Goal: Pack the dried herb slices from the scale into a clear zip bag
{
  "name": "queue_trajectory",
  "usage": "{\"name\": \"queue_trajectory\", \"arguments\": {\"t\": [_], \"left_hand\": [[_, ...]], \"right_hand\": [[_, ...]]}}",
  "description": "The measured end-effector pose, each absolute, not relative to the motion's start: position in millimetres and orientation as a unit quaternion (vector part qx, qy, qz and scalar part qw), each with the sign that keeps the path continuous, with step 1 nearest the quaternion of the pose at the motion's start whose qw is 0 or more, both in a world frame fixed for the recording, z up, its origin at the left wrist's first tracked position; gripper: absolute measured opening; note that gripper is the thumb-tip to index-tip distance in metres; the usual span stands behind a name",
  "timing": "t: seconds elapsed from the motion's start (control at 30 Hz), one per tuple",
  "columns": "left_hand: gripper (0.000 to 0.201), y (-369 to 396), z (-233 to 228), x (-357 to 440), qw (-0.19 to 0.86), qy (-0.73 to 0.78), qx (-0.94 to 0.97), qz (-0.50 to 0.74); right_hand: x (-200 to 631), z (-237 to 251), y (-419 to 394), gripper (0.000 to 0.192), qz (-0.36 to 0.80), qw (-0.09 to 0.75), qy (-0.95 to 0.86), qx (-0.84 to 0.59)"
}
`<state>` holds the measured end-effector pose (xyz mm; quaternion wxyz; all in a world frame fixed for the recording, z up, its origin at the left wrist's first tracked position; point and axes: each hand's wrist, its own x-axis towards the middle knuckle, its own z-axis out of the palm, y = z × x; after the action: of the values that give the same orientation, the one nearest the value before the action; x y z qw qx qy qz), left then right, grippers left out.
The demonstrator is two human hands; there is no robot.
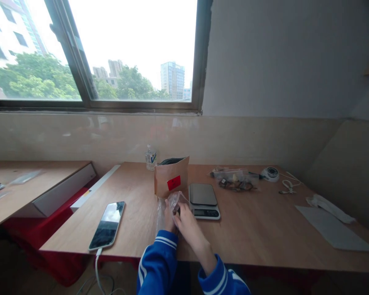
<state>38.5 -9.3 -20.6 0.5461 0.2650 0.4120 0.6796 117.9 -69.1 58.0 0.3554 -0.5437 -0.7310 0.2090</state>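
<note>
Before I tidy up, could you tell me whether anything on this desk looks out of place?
Little stands out: the phone lies askew at the table's front edge, its cable hanging off. Nothing looks spilled or damaged.

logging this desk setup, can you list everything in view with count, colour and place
clear plastic bag: 1, transparent, held in both hands at front centre
kraft pouch: 1, brown with red label, open, behind the hands
scale: 1, silver, right of the hands
phone: 1, black screen, front left, white cable plugged in
water bottle: 1, clear, back by the wall
bagged small items: a pile, mixed, back right
white round device: 1, back right
grey sheet: 1, right edge
table: 1, wood
left hand: blue sleeve
right hand: blue sleeve
</note>
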Motion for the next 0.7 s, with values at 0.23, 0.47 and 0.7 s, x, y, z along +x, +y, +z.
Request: {"name": "queue_trajectory", "arguments": {"t": [0.23, 0.47, 0.7], "left_hand": [[0.029, -7, -13, 37, 0.603, 0.37, 0.226, 0.67], [0.028, -8, -9, 37, 0.593, 0.393, 0.185, 0.678], [0.026, -10, -9, 40, 0.569, 0.399, 0.172, 0.698]], "right_hand": [[110, 57, -76, 0.045, 0.178, 0.281, -0.731, -0.596], [117, 60, -88, 0.054, 0.196, 0.284, -0.731, -0.588], [124, 71, -89, 0.051, 0.258, 0.41, -0.672, -0.56]]}}
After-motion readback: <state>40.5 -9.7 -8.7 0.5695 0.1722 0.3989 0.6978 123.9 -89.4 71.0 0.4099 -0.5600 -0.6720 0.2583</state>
